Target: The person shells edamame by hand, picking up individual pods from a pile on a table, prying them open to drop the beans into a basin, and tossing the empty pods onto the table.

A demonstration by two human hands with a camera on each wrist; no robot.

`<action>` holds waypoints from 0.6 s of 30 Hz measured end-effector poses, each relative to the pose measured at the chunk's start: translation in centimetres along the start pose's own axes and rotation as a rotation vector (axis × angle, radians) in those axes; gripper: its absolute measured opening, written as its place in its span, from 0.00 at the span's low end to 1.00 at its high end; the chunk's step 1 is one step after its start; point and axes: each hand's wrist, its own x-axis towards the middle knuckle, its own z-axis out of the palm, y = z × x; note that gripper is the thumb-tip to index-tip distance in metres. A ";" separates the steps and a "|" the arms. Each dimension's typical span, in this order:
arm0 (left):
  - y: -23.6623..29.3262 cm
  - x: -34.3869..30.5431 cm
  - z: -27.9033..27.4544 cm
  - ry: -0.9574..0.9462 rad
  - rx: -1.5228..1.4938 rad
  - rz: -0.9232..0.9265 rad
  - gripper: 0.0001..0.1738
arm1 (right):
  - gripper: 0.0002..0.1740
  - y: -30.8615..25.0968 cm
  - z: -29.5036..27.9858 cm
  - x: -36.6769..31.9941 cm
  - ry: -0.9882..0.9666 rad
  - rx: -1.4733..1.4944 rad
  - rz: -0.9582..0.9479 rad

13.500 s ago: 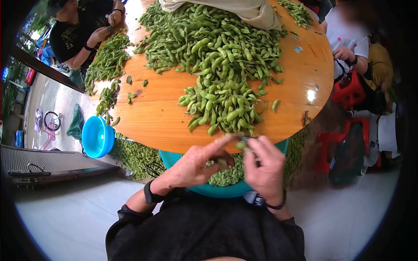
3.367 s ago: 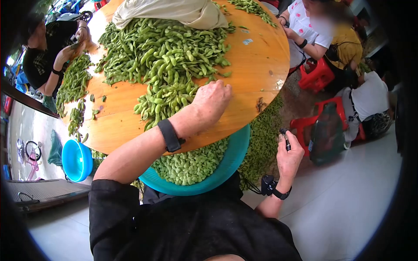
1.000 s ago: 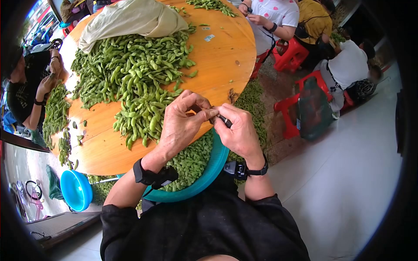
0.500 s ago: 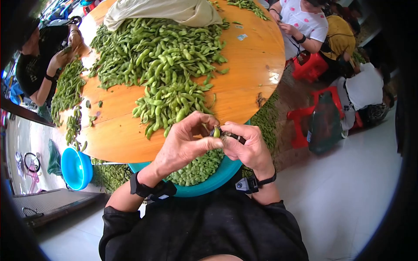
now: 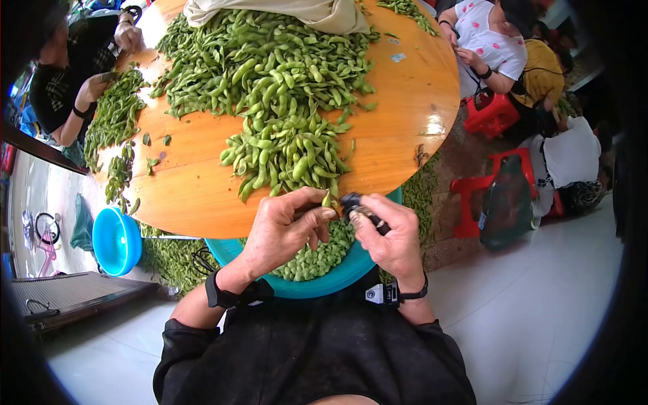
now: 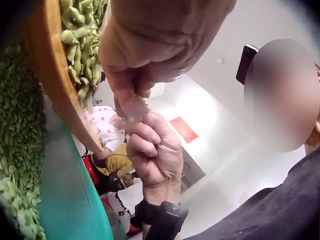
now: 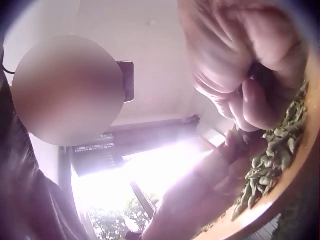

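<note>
In the head view my left hand point(image 5: 280, 229) pinches a green soybean pod point(image 5: 327, 199) upright between thumb and forefinger. Close to its right, my right hand point(image 5: 397, 236) grips a small black tool point(image 5: 383, 228) with a pale band; the fingers hide much of it. Both hands are over a teal basket point(image 5: 304, 291) of shelled green beans point(image 5: 307, 262), at the front edge of the wooden table point(image 5: 398, 158). A heap of soybean pods point(image 5: 290, 152) lies just beyond them. The wrist views show the fingertips of both hands close together.
Beige cloth point(image 5: 290, 13) covers the back of the heap. A blue basin point(image 5: 117, 241) stands left, below the table. Red stools point(image 5: 493, 116) and a dark green bag point(image 5: 506, 206) are at right. Other people sit around; pods litter the floor point(image 5: 418, 202).
Earlier my left hand reached to the heap while the right was off to the side. Both then met over the basket; since half a second ago the right has drawn slightly away from the pod.
</note>
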 end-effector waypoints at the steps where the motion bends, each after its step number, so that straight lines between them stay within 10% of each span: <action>1: -0.1 -0.1 -0.1 0.000 -0.002 -0.004 0.11 | 0.11 -0.4 -0.1 -0.2 0.074 -0.131 -0.041; 9: 0.1 -1.0 0.4 -0.074 0.312 0.096 0.07 | 0.13 -0.1 0.6 0.6 -0.095 0.139 0.062; 18: -0.9 -1.4 -0.8 -0.273 -0.347 -0.334 0.13 | 0.15 0.8 0.7 0.0 -0.234 0.394 0.142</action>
